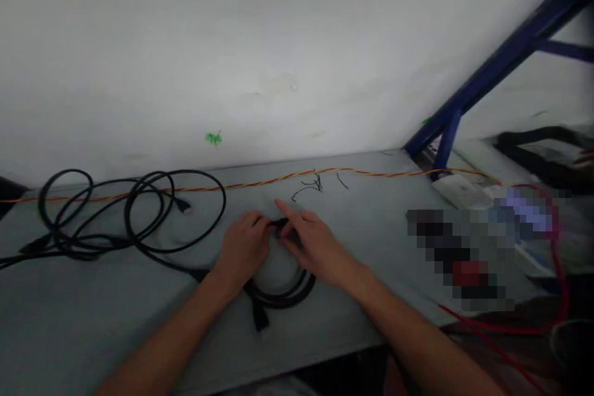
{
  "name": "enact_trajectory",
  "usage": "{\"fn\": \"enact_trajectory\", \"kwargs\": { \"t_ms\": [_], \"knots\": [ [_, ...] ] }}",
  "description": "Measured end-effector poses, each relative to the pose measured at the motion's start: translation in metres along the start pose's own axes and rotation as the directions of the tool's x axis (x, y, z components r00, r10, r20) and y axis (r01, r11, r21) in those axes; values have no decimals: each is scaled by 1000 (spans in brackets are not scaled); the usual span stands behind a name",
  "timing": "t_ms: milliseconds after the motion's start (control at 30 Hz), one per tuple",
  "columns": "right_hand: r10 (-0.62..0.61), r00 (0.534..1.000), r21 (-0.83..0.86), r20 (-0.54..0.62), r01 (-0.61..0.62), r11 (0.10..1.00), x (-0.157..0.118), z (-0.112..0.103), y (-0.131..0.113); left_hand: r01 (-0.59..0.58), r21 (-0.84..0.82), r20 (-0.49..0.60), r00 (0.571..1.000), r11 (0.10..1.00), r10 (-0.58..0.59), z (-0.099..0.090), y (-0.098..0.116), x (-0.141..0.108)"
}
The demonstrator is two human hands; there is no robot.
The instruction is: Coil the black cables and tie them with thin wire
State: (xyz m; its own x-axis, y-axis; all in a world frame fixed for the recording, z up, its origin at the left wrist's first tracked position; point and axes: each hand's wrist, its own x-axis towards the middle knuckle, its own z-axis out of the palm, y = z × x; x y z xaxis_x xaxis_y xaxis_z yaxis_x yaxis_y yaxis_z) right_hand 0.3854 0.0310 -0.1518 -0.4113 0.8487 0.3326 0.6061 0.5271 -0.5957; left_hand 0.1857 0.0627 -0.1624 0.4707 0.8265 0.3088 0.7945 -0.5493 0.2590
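Note:
A coiled black cable (281,304) lies on the grey tabletop between my forearms, its loop running up under both hands. My left hand (245,244) has its fingers closed on the top of this coil. From the right, my right hand (310,241) pinches a dark piece of the same cable, with the index finger pointing out to the upper left. The two hands are nearly touching. A black connector (260,317) sticks out below the coil, and another (199,275) is beside my left wrist.
More loose black cables (134,223) sprawl over the table's left side. A twisted red and yellow wire (297,176) runs along the wall. Short black scraps (318,182) lie behind my hands. At right are a blue metal frame (445,142), a red cable (510,329) and blurred-out items.

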Motion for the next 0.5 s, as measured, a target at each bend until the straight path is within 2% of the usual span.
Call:
{"fn": "enact_trajectory", "kwargs": {
  "t_ms": [167, 333, 500],
  "knots": [
    [17, 998, 7, -65, -17, 1000, 0, 5, 4, 1, 4, 36, 999, 1000, -2, -2, 1, 1],
    [60, 991, -18, -117, -62, 998, 1, 7, 10, 6, -8, 27, 1000, 1000, -6, -2, 2, 1],
    [117, 964, -40, -240, -130, 991, 3, 4, 13, 4, 10, 24, 1000, 1000, -4, -2, 3, 2]
  ]
}}
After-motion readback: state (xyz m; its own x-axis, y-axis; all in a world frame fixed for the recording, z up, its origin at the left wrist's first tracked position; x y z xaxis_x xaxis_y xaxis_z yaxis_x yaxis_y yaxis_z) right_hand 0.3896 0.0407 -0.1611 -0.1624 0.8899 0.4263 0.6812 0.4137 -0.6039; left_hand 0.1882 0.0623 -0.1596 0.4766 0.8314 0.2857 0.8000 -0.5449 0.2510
